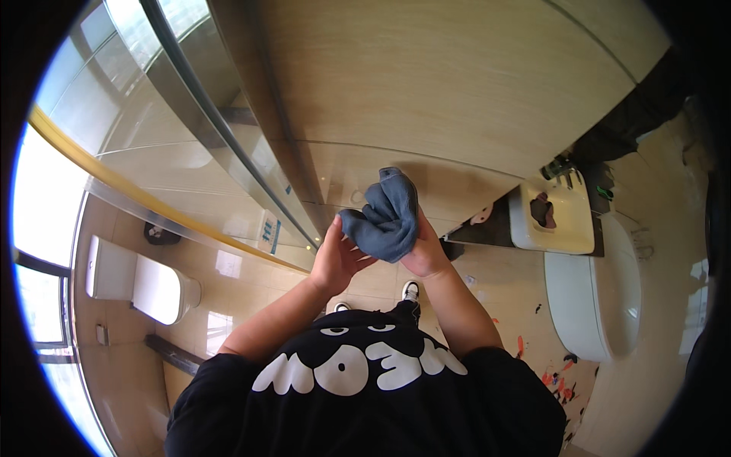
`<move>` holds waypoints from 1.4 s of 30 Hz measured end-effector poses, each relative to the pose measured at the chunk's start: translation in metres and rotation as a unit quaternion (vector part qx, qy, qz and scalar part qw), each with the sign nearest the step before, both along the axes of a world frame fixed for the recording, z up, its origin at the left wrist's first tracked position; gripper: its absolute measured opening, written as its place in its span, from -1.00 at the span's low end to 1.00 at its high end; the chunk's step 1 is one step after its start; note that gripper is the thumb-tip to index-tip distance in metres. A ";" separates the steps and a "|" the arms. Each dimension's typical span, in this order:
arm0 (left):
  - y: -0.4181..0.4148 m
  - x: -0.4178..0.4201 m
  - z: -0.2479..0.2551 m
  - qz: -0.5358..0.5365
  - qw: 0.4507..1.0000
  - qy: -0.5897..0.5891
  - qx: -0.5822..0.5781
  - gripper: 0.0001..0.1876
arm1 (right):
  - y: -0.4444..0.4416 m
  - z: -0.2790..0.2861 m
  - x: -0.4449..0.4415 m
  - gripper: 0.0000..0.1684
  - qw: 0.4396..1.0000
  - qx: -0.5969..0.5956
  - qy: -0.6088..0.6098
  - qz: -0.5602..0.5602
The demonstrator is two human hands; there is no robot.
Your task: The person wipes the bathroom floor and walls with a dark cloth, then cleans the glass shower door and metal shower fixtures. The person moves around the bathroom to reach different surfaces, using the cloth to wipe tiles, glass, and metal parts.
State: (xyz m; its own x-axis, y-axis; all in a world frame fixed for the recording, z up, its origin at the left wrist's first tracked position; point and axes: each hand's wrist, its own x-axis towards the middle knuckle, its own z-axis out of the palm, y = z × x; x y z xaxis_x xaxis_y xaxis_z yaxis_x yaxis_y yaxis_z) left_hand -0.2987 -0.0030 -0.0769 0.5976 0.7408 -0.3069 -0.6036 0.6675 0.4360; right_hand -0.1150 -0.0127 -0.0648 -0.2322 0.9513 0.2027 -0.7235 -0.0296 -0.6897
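Note:
A bunched dark grey-blue cloth (385, 220) is held up in front of my chest, between both hands. At its left end, my left hand (337, 257) has the thumb on the edge and the fingers spread beneath it. My right hand (425, 248) supports the right side; most of its fingers are hidden behind the fabric. The cloth is folded over on itself, with one rounded end pointing up. Beyond it rises a beige tiled wall (445, 85).
To the left are a glass partition (188, 154) with a metal frame and a white toilet (160, 291). On the right, a white washbasin (522, 228) holds a dark crumpled cloth (541, 211). A white bathtub (577, 308) stands nearby. Red and black scraps (562, 388) litter the floor.

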 end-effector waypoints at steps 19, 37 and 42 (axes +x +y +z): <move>0.026 0.103 -0.008 -0.015 0.964 0.263 -0.029 -0.62 | -0.039 -0.004 0.107 -0.39 0.967 -0.183 0.177 0.008; 0.022 0.104 -0.026 -0.105 0.971 0.214 -0.035 -0.60 | -0.050 0.026 0.132 -0.54 0.967 -0.049 0.146 -0.201; 0.016 0.118 -0.004 -0.066 0.977 0.198 -0.038 -0.69 | -0.047 -0.007 0.180 -0.52 0.967 0.080 0.023 -0.242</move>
State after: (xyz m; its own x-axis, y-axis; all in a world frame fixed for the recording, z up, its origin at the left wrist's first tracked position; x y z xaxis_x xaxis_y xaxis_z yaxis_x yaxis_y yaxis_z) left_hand -0.1812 0.0132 -0.0811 0.5100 0.6310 -0.5845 -0.3048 0.7680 0.5632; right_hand 0.0652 -0.0593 -0.0722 0.2454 0.9020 0.3551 -0.6554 0.4243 -0.6249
